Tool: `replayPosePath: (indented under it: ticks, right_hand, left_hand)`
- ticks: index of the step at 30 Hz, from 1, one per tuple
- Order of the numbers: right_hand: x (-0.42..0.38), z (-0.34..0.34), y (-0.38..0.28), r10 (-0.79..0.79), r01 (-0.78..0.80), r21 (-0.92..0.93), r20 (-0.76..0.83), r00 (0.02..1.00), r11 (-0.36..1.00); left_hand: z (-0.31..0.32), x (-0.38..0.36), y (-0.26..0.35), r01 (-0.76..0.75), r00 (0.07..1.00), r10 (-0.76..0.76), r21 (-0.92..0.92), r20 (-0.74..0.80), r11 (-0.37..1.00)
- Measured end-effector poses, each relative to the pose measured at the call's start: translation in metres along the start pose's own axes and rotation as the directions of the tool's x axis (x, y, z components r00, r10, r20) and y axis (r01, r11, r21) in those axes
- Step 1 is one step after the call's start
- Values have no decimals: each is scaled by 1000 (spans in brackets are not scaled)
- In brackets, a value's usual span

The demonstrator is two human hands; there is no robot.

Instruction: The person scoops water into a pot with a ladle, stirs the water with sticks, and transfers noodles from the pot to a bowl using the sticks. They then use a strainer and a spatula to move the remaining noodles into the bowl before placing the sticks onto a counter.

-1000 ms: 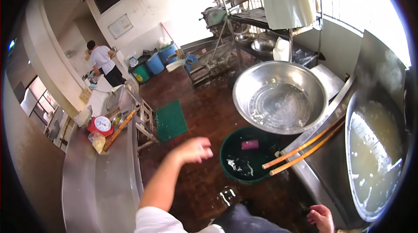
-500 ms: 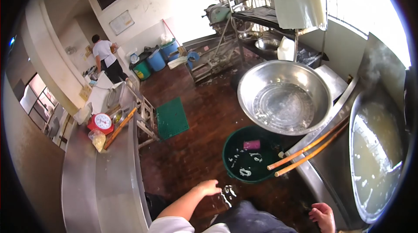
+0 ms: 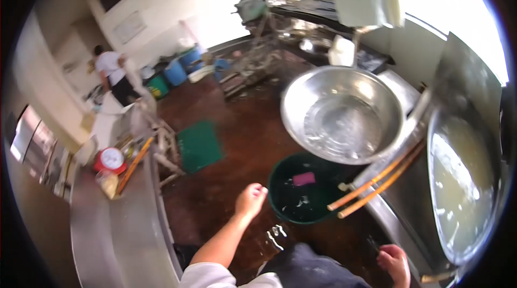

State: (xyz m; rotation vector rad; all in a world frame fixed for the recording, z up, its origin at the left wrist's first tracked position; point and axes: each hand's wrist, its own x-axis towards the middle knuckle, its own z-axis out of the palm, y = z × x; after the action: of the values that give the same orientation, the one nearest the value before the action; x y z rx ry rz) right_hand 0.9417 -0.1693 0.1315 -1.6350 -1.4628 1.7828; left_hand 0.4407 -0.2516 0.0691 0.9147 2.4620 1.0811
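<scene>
My left hand (image 3: pixel 251 200) is held out over the floor, fingers curled in, close to the left rim of a dark green tub (image 3: pixel 276 202). Inside the tub lie a pink block (image 3: pixel 304 179) and some water with bright reflections. My right hand (image 3: pixel 395 262) is low at the right, beside the metal counter edge, its fingers curled; a small dark streak shows by its fingertips, too blurred to name. Two long wooden sticks (image 3: pixel 377 183) rest on the counter edge, their tips over the tub. A large steel basin (image 3: pixel 344 115) stands behind the tub.
At the right, a big pan (image 3: pixel 467 180) holds cloudy, steaming liquid. A steel table (image 3: pixel 113 234) at the left bears a red scale (image 3: pixel 111 160), a bag (image 3: pixel 107 184) and a wooden rod (image 3: pixel 134 167). A green mat (image 3: pixel 199 147) lies on the wet floor. A person (image 3: pixel 114 75) stands far back.
My left hand has risen and moved forward toward the tub, its fingers curling more. My right hand has shifted slightly left. The view has turned a little, and the scene slid leftward.
</scene>
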Motion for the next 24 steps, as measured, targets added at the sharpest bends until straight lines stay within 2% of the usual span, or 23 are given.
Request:
replayPosePath:
  ticks: [1,3,4,5,7,9,10,11,12,13,15,16,17,18,19,20,21,23,24]
  right_hand:
    - [7,2,4,-2,-4,134,49,999,991]
    - [17,17,-10,71,-91,138,146,987,986]
    - [27,27,-7,132,-152,114,164,978,982]
    - [37,42,-13,184,-193,50,145,972,980]
    - [70,74,-15,234,-247,116,120,965,962]
    - [112,102,-14,269,-274,172,50,962,946]
    - [133,115,-10,297,-292,338,36,954,895]
    - [145,123,-16,364,-336,453,28,931,825]
    - [158,128,-13,439,-396,540,54,897,743]
    - [170,133,-12,501,-399,632,21,865,664]
    - [188,134,13,367,-281,731,45,929,622]
    - [191,131,18,329,-260,790,79,941,555]
    - [187,127,17,335,-257,792,70,940,554]
    - [177,120,13,351,-224,772,1,936,595]
    - [164,117,10,370,-204,744,-62,927,636]
    - [150,113,4,424,-200,822,-56,904,534]
    - [136,110,-5,486,-127,872,-138,863,472]
    - [109,83,2,493,-56,879,-212,844,473]
    - [93,69,1,501,-81,838,-241,831,539]
  left_hand:
    - [-1,6,15,-66,997,65,-26,-47,997]
    - [20,27,31,-219,974,210,-115,-86,969]
    - [30,33,46,-266,964,264,-148,-34,952]
    - [40,37,68,-292,949,303,-126,85,948]
    - [89,54,80,-583,811,581,19,62,812]
    - [108,61,124,-748,645,760,140,-79,649]
    - [110,60,141,-726,687,726,59,12,685]
    - [107,53,159,-612,738,601,-69,307,788]
    - [108,42,175,-529,704,449,-15,551,848]
    - [116,30,187,-463,608,261,67,750,884]
    - [174,15,148,-497,535,223,90,815,863]
    - [197,3,143,-433,534,229,30,814,901]
    - [219,-6,135,-360,539,232,-27,810,933]
    - [260,-5,104,-432,525,439,-216,729,875]
    - [251,-20,128,-76,550,191,-179,813,981]
    - [260,-24,124,82,474,100,-157,875,984]
    - [269,-27,124,227,379,33,-128,925,966]
    - [247,-45,140,353,340,1,-129,940,927]
    - [242,-54,138,343,354,18,-148,935,928]
